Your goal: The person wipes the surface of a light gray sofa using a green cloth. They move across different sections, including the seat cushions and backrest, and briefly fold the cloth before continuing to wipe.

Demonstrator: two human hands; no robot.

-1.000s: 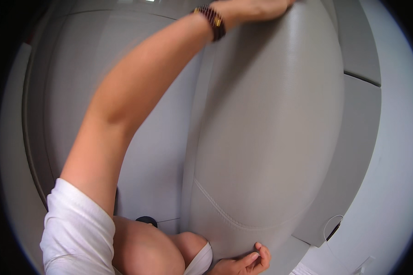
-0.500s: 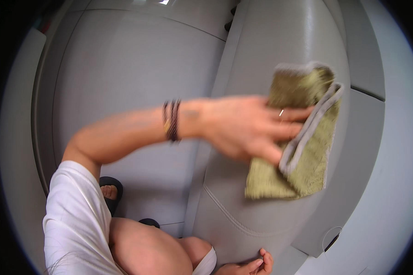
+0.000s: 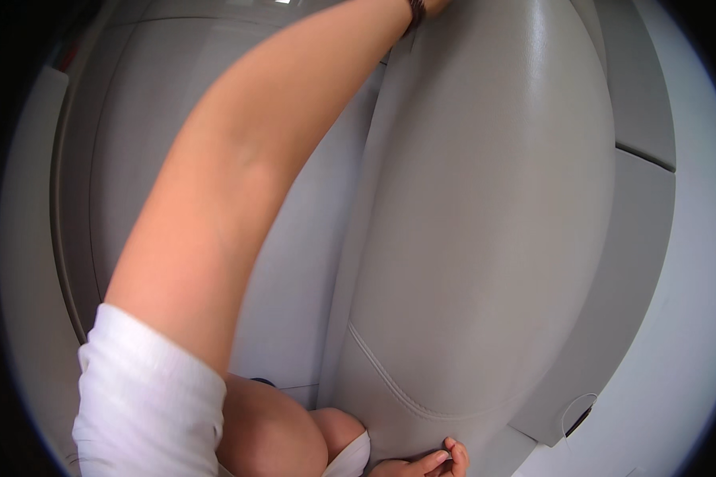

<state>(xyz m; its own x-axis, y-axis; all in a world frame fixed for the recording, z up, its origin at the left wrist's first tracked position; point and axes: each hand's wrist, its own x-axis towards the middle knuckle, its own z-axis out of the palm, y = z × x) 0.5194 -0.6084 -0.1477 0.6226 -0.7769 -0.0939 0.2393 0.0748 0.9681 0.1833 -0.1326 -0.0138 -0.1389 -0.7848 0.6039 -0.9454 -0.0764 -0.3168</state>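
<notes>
My left arm, in a white short sleeve (image 3: 147,381), stretches forward across the picture to the top edge. Its dark braided bracelet (image 3: 415,14) shows at the wrist, but the hand beyond is cut off by the frame. The green cloth is out of sight. Below the wrist spreads a smooth grey padded leather surface (image 3: 485,207), like a sofa part, with a stitched seam (image 3: 386,374) at its near end. My right hand (image 3: 437,461) rests low beside that near end, fingers loosely curled and apart, nothing visible in them; the lower edge cuts it off.
Grey flat panels (image 3: 620,318) border the padded surface on the right, beside a pale floor (image 3: 676,318). A thin white cord (image 3: 569,409) loops near the panel's lower corner. Left of the padding lies large grey tiled flooring (image 3: 286,310). My bare knee (image 3: 274,429) is close in front.
My left arm has swung forward and up, from over the middle of the padding to beyond the top edge. The green cloth under that hand has left the view. My right hand has barely moved.
</notes>
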